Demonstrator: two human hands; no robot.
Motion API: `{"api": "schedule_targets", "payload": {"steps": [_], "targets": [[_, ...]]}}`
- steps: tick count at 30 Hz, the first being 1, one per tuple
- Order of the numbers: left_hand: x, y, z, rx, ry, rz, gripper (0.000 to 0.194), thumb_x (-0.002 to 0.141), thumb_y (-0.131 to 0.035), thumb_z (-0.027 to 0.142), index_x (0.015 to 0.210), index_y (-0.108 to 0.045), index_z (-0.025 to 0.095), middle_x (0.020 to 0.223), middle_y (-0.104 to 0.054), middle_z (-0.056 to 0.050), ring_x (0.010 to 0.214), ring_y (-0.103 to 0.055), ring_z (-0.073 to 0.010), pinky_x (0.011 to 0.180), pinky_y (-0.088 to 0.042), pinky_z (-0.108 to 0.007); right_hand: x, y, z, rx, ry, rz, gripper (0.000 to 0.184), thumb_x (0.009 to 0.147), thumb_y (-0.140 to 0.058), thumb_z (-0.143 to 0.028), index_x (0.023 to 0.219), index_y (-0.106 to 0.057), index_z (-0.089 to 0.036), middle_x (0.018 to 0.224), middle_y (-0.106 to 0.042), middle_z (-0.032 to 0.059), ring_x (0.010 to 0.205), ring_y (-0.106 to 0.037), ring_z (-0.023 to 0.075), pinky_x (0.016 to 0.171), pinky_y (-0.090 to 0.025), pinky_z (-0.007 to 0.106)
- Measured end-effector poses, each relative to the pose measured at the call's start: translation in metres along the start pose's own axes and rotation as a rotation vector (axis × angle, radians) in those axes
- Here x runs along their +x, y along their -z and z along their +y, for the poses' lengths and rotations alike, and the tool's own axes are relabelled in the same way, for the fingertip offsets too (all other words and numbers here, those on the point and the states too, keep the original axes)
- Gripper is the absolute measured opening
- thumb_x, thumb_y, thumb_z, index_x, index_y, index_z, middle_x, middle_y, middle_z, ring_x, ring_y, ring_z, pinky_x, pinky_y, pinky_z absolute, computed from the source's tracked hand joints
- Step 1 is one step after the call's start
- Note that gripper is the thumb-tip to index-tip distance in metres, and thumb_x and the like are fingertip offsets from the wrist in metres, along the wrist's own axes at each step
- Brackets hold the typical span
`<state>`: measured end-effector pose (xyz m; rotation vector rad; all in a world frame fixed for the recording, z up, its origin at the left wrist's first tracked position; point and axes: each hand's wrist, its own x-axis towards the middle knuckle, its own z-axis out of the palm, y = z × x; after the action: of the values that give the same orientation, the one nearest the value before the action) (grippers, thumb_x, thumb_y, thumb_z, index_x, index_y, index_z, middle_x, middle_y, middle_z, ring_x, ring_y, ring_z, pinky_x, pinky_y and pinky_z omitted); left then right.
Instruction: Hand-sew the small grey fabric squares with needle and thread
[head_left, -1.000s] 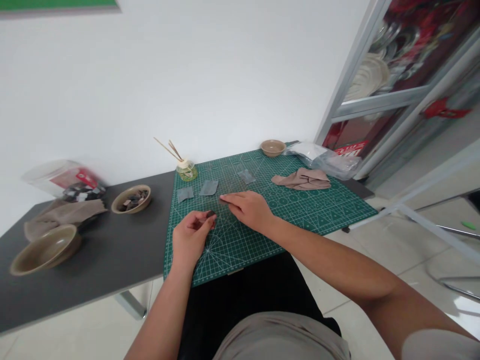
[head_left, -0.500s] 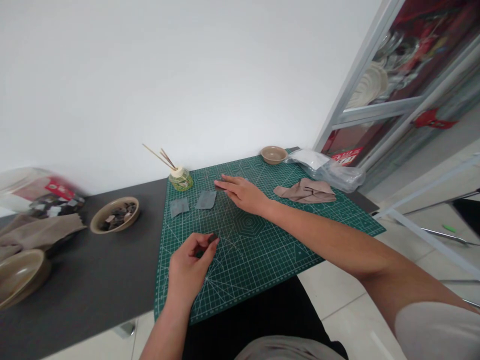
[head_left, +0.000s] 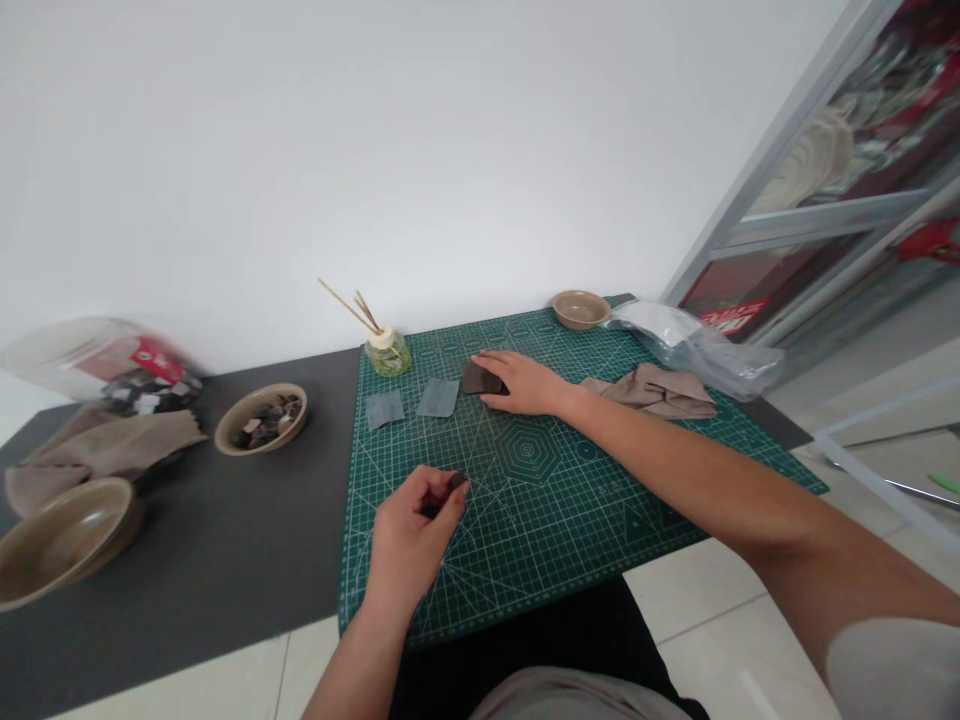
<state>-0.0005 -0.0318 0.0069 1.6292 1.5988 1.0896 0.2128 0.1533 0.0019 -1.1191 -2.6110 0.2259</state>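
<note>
1. Small dark-brown piece [head_left: 457, 480]: in the head view, it is pinched between thumb and forefinger of the left hand [head_left: 420, 520], over the near left part of the green gridded cutting mat [head_left: 480, 540].
2. The right hand [head_left: 517, 384] curves thumb and fingers around a dark-brown flat block [head_left: 478, 378], just beside a grey translucent square sheet [head_left: 438, 398]; a second grey sheet [head_left: 385, 409] lies farther left.
3. On the dark grey surface [head_left: 262, 540], a round tan bowl [head_left: 229, 425] holds a heap of dark chips and a few pale ones.
4. A second tan bowl [head_left: 82, 525] is cut off by the left edge; its contents are unclear.
5. A clear plastic tub [head_left: 67, 350] with a red label, behind a beige cloth [head_left: 112, 445], shows dark and white pieces.
6. A round glass bottle [head_left: 388, 355], yellow-green inside, carries thin wooden sticks.
7. A third tan bowl [head_left: 581, 312] stands at the mat's far edge, beside a clear plastic bag [head_left: 682, 345] with something white in it.
</note>
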Motion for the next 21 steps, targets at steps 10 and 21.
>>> {"api": "schedule_targets", "payload": {"steps": [10, 21], "targets": [[0.001, -0.004, -0.002, -0.112, 0.021, -0.005, 0.017, 0.083, -0.065, 0.037, 0.077, -0.062, 0.021, 0.07, -0.064, 0.002, 0.064, -0.058, -0.013, 0.06, -0.044, -0.024, -0.027, 0.015, 0.017, -0.011, -0.001, 0.087, 0.067, 0.093, -0.052, -0.05, 0.15, -0.037, -0.017, 0.151, -0.044, 0.0157, 0.138, -0.042, 0.0304, 0.114, -0.036, 0.052], [0.0, -0.004, 0.002, -0.149, -0.017, 0.067, 0.015, 0.084, -0.063, 0.035, 0.08, -0.061, 0.021, 0.068, -0.059, 0.004, 0.063, -0.054, -0.0124, 0.06, -0.041, -0.024, 0.059, -0.015, -0.083, -0.143, 0.128, -0.142, 0.07, 0.089, -0.06, -0.052, 0.141, -0.048, -0.008, 0.136, -0.057, 0.0213, 0.124, -0.054, 0.0351, 0.102, -0.044, 0.046]]}}
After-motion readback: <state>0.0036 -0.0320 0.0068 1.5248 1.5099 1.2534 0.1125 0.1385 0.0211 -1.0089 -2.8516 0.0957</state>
